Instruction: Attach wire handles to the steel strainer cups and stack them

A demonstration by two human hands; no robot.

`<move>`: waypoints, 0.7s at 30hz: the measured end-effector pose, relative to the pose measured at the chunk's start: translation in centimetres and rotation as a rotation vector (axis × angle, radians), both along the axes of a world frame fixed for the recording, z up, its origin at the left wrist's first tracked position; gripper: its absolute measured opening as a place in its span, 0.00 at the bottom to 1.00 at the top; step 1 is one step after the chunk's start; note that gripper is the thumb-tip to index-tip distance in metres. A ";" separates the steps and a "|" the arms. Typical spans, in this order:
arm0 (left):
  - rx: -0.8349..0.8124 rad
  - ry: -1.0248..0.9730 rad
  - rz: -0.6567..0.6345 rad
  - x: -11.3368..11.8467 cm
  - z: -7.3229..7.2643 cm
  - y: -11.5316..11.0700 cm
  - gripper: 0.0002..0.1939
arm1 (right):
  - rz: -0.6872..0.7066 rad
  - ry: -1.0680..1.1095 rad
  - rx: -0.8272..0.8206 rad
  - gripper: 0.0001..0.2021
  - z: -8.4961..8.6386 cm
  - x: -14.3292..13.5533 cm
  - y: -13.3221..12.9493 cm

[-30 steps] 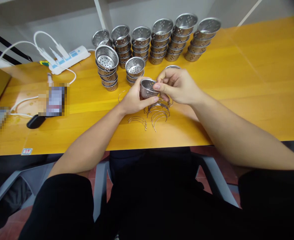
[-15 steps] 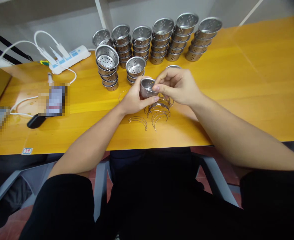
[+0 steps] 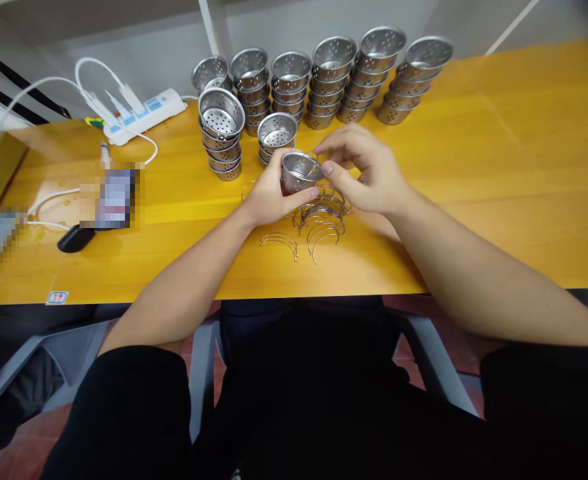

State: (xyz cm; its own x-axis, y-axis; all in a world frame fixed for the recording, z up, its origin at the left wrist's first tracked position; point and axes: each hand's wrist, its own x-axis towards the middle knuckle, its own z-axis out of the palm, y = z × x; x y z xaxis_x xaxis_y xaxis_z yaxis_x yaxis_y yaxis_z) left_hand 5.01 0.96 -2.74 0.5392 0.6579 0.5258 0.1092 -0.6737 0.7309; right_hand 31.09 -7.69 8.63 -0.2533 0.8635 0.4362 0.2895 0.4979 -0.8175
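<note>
A small perforated metal cup [image 3: 299, 175] is tilted in my left hand [image 3: 270, 193], whose thumb and fingers wrap round its side. My right hand [image 3: 367, 167] is at the cup's right rim, fingers bent. A thin curved wire handle [image 3: 312, 167] crosses the cup's mouth, its upper end between my right index fingertip and thumb. Just where it meets the cup is too small to make out. Below both hands lies a loose pile of curved wire handles [image 3: 321, 215], with several more wire handles [image 3: 284, 239] to the left.
Stacks of perforated cups [image 3: 334, 80] line the back of the yellow table [image 3: 514, 200]. Nearer are a taller cup stack [image 3: 223, 143] and a short cup stack [image 3: 277, 133]. A power strip [image 3: 147, 119], white cables and a phone [image 3: 117, 198] lie left.
My right thumb and index finger have spread a little and moved slightly right at the rim, so the wire across the cup shows more. My left hand keeps holding the cup.
</note>
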 end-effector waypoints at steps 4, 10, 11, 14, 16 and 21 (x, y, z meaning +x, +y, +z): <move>-0.015 0.026 0.020 0.0 0.1 0.1 0.61 | 0.006 0.007 0.012 0.27 0.0 0.1 0.2; 0.058 -0.011 0.051 0.0 -0.2 0.6 0.59 | 0.054 -0.060 0.034 0.28 -0.9 0.4 0.7; 0.070 -0.008 0.059 -0.1 0.0 0.4 0.58 | 0.074 -0.082 0.054 0.30 -1.2 0.5 0.9; 0.093 0.015 0.080 -0.2 0.8 -0.5 0.54 | 0.135 -0.166 0.150 0.34 -2.2 0.9 1.5; 0.100 0.038 0.084 -0.2 1.5 -1.3 0.52 | 0.168 -0.207 0.192 0.36 -2.9 1.0 1.8; 0.102 0.072 0.078 -0.1 2.2 -2.1 0.50 | 0.207 -0.222 0.202 0.34 -3.2 1.2 2.0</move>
